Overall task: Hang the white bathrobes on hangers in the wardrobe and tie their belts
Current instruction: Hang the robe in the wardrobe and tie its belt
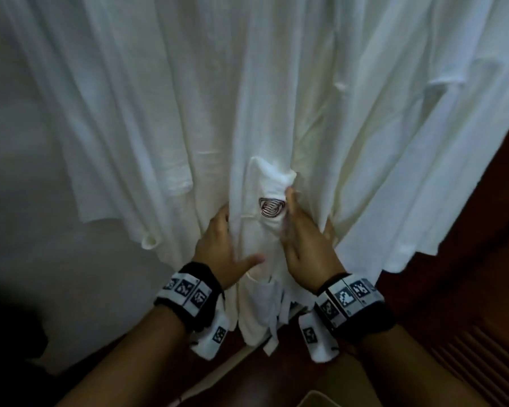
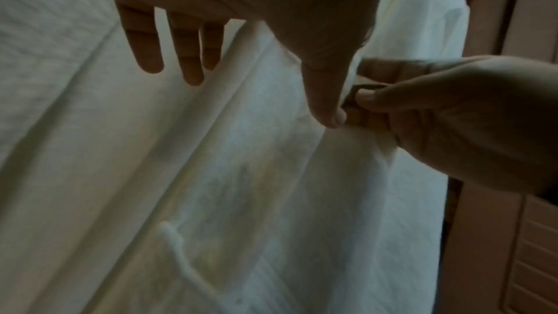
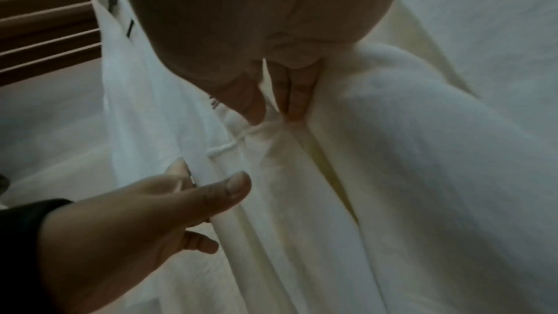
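A white, thin-woven cotton bathrobe [image 1: 247,113] hangs in long folds in front of the person, and a small dark embroidered emblem of nested wavy lines [image 1: 271,209] on its front serves as the landmark. Just left of the emblem, the left hand [image 1: 218,254] lies against the cloth with its fingers straight and slightly spread, slipped behind a fold, and its thumb [image 1: 252,259] stretched out flat below the emblem; it grasps nothing. Just right of the emblem, the right hand [image 1: 306,245] has gathered a ridge of the robe's cloth: in the left wrist view its thumb [image 2: 380,98] presses toward curled fingers [image 2: 371,116] with the fabric pinched between them. Below the emblem, a patch pocket [image 1: 260,301] and loose strips of white cloth [image 1: 272,339] hang between the two wrists. Right of the emblem, past the robe's edge, stands a dark brown slatted wooden panel [image 1: 482,362]. Both wrists wear black bands with printed marker squares [image 1: 188,292].
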